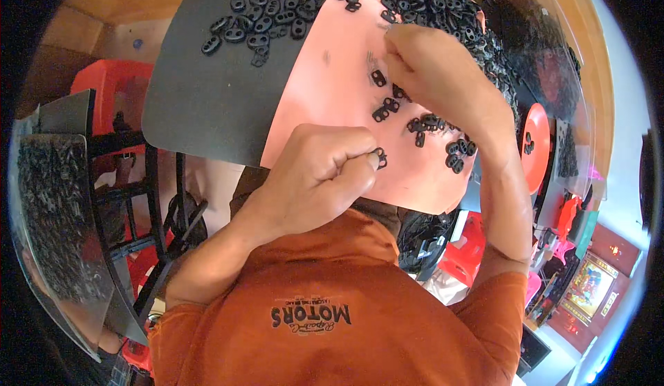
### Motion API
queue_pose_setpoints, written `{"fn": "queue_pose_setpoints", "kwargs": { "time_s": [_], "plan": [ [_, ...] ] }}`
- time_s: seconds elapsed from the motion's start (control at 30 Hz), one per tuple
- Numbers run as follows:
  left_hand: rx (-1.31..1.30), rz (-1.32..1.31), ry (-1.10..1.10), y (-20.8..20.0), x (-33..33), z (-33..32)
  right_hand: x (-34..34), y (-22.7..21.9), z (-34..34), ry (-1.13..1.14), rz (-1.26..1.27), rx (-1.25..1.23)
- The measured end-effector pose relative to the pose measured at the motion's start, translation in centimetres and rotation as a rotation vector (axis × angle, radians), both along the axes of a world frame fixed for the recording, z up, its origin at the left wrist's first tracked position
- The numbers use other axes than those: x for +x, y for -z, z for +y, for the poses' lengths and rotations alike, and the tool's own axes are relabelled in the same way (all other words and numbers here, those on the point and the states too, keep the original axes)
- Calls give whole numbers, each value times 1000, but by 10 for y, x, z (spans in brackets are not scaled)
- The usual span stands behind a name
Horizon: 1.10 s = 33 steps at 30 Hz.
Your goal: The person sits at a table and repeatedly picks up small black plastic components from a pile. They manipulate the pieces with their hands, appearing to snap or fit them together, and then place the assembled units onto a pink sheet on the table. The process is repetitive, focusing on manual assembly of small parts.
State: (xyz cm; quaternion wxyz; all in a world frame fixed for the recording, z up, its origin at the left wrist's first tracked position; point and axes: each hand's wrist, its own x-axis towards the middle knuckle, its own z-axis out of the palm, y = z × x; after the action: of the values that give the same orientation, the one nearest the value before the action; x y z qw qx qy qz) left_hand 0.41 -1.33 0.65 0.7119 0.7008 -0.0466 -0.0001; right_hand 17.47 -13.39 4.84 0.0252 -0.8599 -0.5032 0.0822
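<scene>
**A:** Left hand [319, 171] curled into a loose fist, thumb and forefinger pinched on one small black plastic piece [380, 156] with two holes, right at the lower edge of the pink sheet [332, 81]. Looks clamped tight, knuckles up toward the camera.

**B:** And the right hand [436, 68]?

**A:** Higher up on the same pink sheet, fingers bunched together and pressed down near the top. Can't tell what's in the pinch, fingertips hidden under the knuckles. Hands well apart, not touching each other.

**B:** Lots more of those black pieces around?

**A:** Yep. Little scatter of loose pieces [422, 126] lying flat on the pink just below the right hand, between the two hands. Big heap [290, 5] across the far side, spilling over both the pink sheet and the dark grey mat [207, 102] beside it on the left.

**B:** Anything else nearby?

**A:** Orange shirt [332, 317] filling the bottom of the view. Red plastic stool [111, 88] off to the left past the grey mat. Round orange dish [538, 144] on the right with a couple of black pieces on it. Clear tray [55, 213] of dark bits at far left.
</scene>
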Motion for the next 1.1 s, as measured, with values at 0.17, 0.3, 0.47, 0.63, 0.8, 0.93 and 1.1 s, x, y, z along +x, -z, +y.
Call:
{"fn": "queue_pose_setpoints", "kwargs": {
  "time_s": [0.17,0.3,0.47,0.63,0.8,0.93,1.1],
  "plan": [
    [-20,60,1,-2,0,2,-10,-14,-8,166,284,324],
    [-96,143,15,-5,-2,3,-24,-11,-17,199,453,548],
    [-116,117,-14,-1,-2,0,-53,-22,-34,340,721,539],
    [-79,134,-4,0,-3,1,-74,-13,-48,410,789,657],
    [-121,168,19,0,-4,1,-84,-8,-46,449,915,717],
    [-133,135,25,3,-5,1,-83,-9,-46,425,931,690],
    [-77,80,17,2,-5,0,-87,-6,-45,410,949,708]
  ]
}}
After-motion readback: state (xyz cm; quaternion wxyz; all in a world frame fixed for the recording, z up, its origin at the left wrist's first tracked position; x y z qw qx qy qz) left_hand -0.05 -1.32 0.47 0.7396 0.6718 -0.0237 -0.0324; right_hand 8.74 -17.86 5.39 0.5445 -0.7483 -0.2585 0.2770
